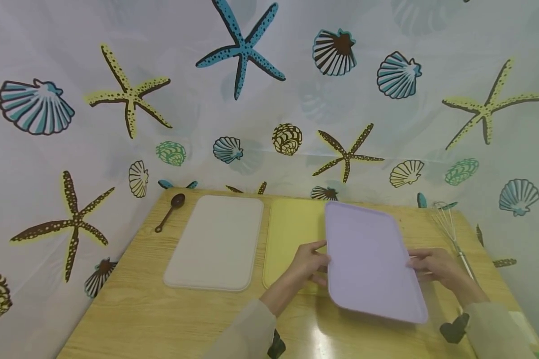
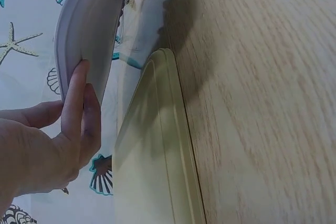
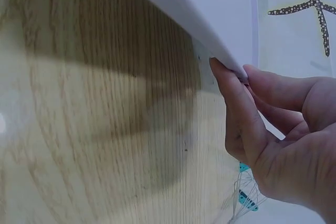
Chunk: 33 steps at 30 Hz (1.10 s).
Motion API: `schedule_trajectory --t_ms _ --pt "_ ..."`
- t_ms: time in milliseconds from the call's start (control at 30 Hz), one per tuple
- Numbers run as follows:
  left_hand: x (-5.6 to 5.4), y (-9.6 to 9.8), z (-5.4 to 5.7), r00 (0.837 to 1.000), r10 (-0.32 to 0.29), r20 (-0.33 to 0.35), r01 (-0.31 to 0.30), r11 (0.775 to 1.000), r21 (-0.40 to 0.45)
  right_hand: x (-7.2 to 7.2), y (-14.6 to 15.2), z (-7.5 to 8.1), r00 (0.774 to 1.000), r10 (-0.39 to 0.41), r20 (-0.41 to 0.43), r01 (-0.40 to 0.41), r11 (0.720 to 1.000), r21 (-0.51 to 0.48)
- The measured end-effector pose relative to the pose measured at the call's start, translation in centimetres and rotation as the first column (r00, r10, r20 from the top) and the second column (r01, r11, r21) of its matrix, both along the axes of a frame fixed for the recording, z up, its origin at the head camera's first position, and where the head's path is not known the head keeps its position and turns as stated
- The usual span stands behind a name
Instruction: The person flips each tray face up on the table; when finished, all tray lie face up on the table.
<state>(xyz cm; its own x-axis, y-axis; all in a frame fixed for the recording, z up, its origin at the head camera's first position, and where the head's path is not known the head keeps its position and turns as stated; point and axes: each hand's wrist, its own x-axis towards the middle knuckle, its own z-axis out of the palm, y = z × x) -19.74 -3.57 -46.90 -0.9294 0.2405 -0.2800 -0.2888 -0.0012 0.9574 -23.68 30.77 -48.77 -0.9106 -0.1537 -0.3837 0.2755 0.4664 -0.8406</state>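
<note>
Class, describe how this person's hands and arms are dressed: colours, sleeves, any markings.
The left hand and right hand are bare, with no gloves. The left sleeve and right sleeve are pale beige and reach toward the wrists. A dark shape shows beside each cuff; what it is, I cannot tell.

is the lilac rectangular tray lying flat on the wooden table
No, the left hand and right hand hold the lilac rectangular tray raised above the wooden table.
</note>
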Motion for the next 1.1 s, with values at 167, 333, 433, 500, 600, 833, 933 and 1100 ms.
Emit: schedule_trajectory --t_ms 167,333,433,500,600,833,933,1100 --pt "-0.6 0.6 -0.3 0.999 -0.005 0.035 0.004 0.999 0.042 -0.5 0.8 0.2 1.0 -0.022 0.008 0.022 0.999 0.048" --pt "-1.0 1.3 -0.4 0.999 -0.023 0.047 0.022 0.999 0.023 -0.9 1.6 0.5 1.0 -0.018 -0.001 0.018 0.998 0.06" --pt "-1.3 1.9 -0.6 0.997 -0.032 0.068 0.032 0.999 -0.006 -1.0 2.0 0.7 1.0 -0.015 -0.016 0.017 0.997 0.08" --pt "-1.4 2.4 -0.8 0.996 -0.026 0.083 0.027 1.0 -0.016 -1.0 2.1 0.7 0.999 -0.018 -0.027 0.021 0.995 0.099" --pt "-1.5 3.1 -1.1 0.997 -0.012 0.076 0.014 1.0 -0.023 -1.0 2.4 0.7 0.999 -0.012 -0.037 0.016 0.992 0.122" --pt "-1.5 4.2 -1.2 0.999 -0.008 0.048 0.01 0.999 -0.048 -1.3 3.4 0.6 0.999 -0.03 -0.037 0.035 0.991 0.127" --pt "-1.5 4.7 -1.1 0.999 -0.005 0.048 0.008 0.997 -0.08 -1.4 3.8 0.8 0.999 -0.037 -0.035 0.041 0.992 0.119" --pt "-1.4 5.7 -1.2 0.999 0.01 0.044 -0.005 0.994 -0.111 -2.0 4.2 1.1 0.998 -0.062 -0.015 0.064 0.989 0.133"
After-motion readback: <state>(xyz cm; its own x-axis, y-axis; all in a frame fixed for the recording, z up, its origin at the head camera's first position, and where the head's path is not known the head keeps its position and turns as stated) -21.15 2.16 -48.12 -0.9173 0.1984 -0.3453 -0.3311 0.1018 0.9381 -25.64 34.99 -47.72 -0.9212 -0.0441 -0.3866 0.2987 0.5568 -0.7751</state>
